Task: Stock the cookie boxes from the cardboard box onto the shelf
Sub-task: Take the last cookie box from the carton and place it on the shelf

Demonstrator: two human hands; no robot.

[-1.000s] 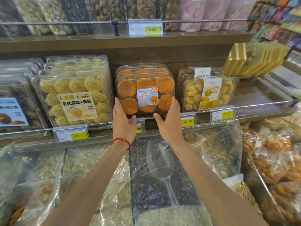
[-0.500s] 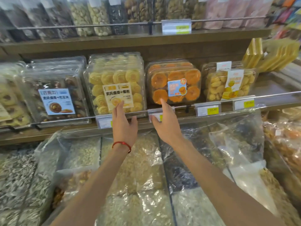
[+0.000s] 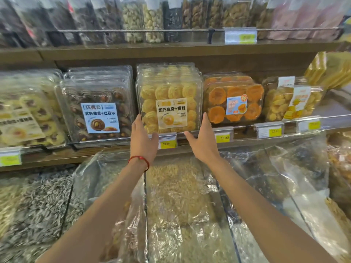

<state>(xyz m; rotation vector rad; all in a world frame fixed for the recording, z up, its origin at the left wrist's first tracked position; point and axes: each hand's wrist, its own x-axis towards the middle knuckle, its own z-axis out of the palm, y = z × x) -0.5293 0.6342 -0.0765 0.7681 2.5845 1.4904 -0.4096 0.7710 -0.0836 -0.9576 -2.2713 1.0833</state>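
Observation:
Clear plastic cookie boxes stand in rows on the wooden shelf (image 3: 114, 154). The box of pale yellow cookies (image 3: 169, 95) stands at the centre. My left hand (image 3: 142, 137), a red string on its wrist, reaches up with straight fingers to that box's lower left corner. My right hand (image 3: 204, 137) is open at its lower right corner. Both hands flank the box; neither curls round it. A box of orange cookies (image 3: 233, 99) stands to the right, a box of chocolate cookies (image 3: 98, 109) to the left. No cardboard box is in view.
A metal rail with yellow price tags (image 3: 168, 142) runs along the shelf's front edge. Below lie bulk bins covered with clear plastic sheets (image 3: 180, 196). The upper shelf (image 3: 171, 50) holds tall clear containers of nuts. More cookie boxes (image 3: 290, 101) stand at the right.
My hands left the orange cookie box and moved left to the yellow cookie box. The view swung left with them.

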